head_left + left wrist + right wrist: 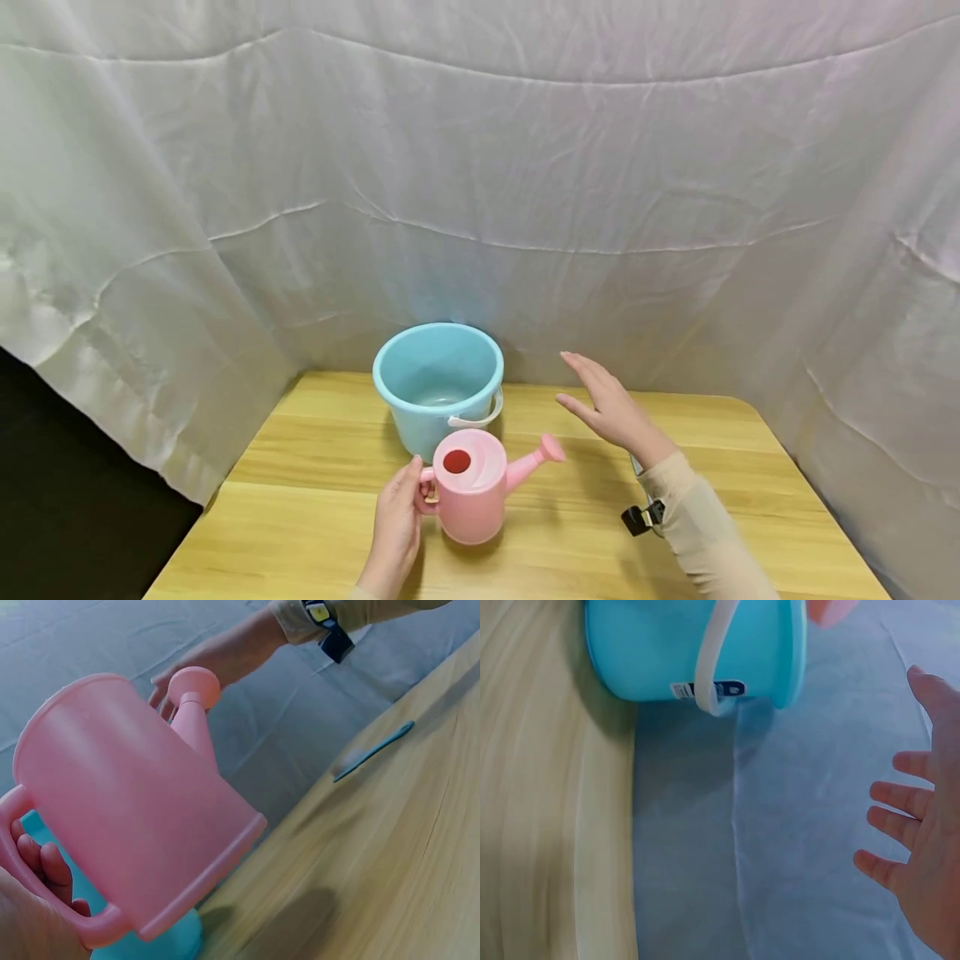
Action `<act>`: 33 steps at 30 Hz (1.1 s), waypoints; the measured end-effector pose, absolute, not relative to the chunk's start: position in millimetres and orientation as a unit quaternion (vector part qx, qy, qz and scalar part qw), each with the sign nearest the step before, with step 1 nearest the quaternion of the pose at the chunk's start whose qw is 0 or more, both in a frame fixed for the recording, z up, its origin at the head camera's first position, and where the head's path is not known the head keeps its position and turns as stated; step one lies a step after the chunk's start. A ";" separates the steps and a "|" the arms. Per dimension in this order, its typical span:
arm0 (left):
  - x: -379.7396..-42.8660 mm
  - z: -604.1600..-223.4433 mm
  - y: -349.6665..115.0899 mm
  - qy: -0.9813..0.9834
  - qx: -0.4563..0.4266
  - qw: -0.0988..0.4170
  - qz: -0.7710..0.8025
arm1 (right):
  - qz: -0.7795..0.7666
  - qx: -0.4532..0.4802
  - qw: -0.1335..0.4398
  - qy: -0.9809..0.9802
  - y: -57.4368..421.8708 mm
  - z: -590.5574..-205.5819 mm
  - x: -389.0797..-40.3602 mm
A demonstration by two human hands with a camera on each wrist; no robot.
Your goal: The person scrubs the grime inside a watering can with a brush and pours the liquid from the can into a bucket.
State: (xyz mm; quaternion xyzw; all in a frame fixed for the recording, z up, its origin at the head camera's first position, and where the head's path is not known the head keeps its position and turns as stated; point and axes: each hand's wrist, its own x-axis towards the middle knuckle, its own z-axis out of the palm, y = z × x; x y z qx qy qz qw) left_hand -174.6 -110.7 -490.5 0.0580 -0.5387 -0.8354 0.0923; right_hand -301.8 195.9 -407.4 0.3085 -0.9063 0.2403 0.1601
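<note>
My left hand [397, 517] grips the side handle of a pink watering can [474, 508], fingers curled through the loop. Roughly upright, the can hangs over the table, its shadow apart from its base in the left wrist view. Its spout [525, 471] with a round sprinkler head points right, and a red round opening [457, 461] shows in its top. Behind it stands a light blue bucket [397, 417] with a white handle [480, 414]. My right hand [615, 408] is raised to the right of the spout, fingers extended, holding nothing.
On the wooden table [315, 517], a slim teal stick-like tool [379, 750] lies on the right side, mostly hidden under my right arm in the head view. Pale grey curtains [525, 167] enclose the table at the back and sides. A small black device [637, 520] sits at my right wrist.
</note>
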 end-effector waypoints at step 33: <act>-149.2 -469.4 -206.0 -0.570 0.046 0.177 -0.801 | 0.230 0.278 0.018 -0.932 91.6 -414.0 -355.3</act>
